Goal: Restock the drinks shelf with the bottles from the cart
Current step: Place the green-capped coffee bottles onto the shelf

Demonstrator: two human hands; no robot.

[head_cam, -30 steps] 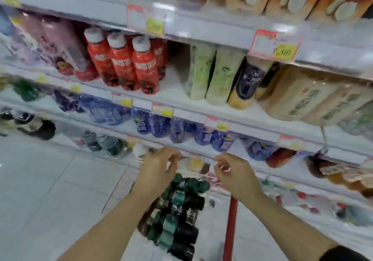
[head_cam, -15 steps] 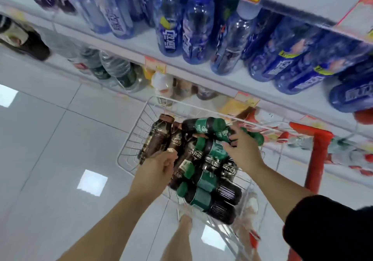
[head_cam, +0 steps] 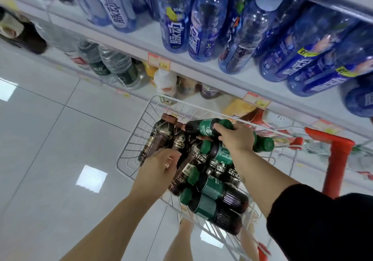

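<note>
A green-labelled bottle (head_cam: 203, 128) lies crosswise on top of the pile, just below centre frame, and the right hand (head_cam: 238, 137) has its fingers curled over the neck end, by the green cap. A second green cap (head_cam: 263, 144) pokes out just right of that hand; whether it is in the same grip cannot be told. To the lower left, the left hand (head_cam: 159, 168) sits with bent fingers against the base end of a brown-capped bottle (head_cam: 157, 137); whether it has closed round it cannot be told. Another brown-capped one lies touching it. The rest of the bottles (head_cam: 214, 188), dark with green caps and green labels, are heaped on their sides toward the lower right, packed against one another and under both forearms. All of them lie in the cart's white wire basket (head_cam: 131, 149), whose far rim runs just in front of the lowest shelf. A red cart post (head_cam: 336, 166) stands at the right edge, behind the right arm's black sleeve (head_cam: 323, 220). Above the basket, across the upper frame, the drinks shelf (head_cam: 212, 73) carries rows of blue bottles (head_cam: 205, 26) standing close together, with a price tag (head_cam: 256, 101) on its front edge. The shelf below holds clear water bottles (head_cam: 119, 65) at the left and a white bottle (head_cam: 166, 83) nearer the basket. Pale glossy floor tiles (head_cam: 50, 139) fill the left side, and a bare leg (head_cam: 179, 244) shows under the basket at the bottom.
</note>
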